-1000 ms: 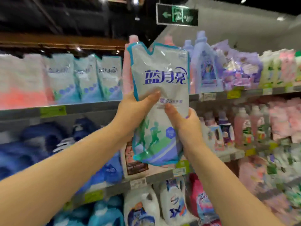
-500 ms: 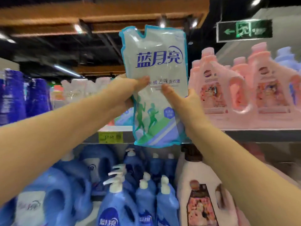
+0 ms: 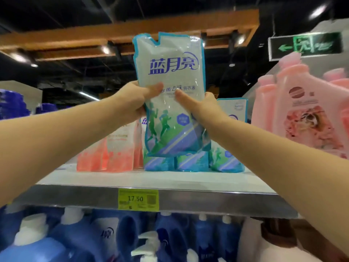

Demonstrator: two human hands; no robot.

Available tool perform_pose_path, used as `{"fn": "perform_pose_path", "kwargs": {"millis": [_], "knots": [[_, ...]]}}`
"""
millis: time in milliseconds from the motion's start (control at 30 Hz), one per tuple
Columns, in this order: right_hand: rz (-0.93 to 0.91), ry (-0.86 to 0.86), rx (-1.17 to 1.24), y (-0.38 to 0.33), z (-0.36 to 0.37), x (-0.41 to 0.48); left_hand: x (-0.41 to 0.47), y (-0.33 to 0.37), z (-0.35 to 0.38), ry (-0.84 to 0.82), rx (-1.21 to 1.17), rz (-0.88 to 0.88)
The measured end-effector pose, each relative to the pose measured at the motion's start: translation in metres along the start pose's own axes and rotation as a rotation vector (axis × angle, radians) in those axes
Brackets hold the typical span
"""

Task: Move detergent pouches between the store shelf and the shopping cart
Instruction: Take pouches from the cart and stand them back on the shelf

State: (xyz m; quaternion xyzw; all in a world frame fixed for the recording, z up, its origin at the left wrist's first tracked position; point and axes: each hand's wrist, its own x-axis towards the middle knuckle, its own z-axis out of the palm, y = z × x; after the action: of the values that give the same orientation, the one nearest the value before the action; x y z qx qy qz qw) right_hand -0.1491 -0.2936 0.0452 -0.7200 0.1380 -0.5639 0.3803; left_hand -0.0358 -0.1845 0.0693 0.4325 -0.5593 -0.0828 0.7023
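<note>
1. One soft plastic detergent pouch (image 3: 171, 95), pale grey with a teal border, blue lettering and green running figures, is held upright in the air above the front of the grey metal store shelf (image 3: 151, 181).
2. The left hand (image 3: 135, 100) is clamped on the pouch's left edge, thumb across the front face and fingers wrapped behind.
3. The right hand (image 3: 203, 108) is clamped on the right edge the same way, thumb on the front near the middle lettering.
4. Behind and below the held pouch, at least three matching teal-bottomed pouches (image 3: 191, 161) stand on the shelf; its lower end hides their upper parts, so an exact count is not possible.
5. Just left of these stands a group of clear pouches with coral-pink bottoms (image 3: 109, 152), too blurred to count.
6. Large pink plastic jugs (image 3: 302, 112) stand at the right.
7. A yellow price tag (image 3: 138, 199) reading 17.50 sits on the shelf's front edge.
8. Blue detergent bottles with white caps (image 3: 79, 237) fill the shelf below.
</note>
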Motion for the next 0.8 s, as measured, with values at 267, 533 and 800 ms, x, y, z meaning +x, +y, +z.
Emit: {"fn": "perform_pose_path", "kwargs": {"millis": [267,533,800], "knots": [[0.092,-0.029,-0.182,0.042,0.045,0.021,0.037,-0.069,-0.046,-0.034,-0.022,-0.116],[0.234,-0.018,-0.334,0.082,0.085,0.031,0.056,-0.126,-0.074,-0.155,-0.041,-0.241],[0.435,-0.281,-0.47,0.08,0.058,0.016,0.041,-0.128,-0.09,-0.302,0.228,-0.492]]}}
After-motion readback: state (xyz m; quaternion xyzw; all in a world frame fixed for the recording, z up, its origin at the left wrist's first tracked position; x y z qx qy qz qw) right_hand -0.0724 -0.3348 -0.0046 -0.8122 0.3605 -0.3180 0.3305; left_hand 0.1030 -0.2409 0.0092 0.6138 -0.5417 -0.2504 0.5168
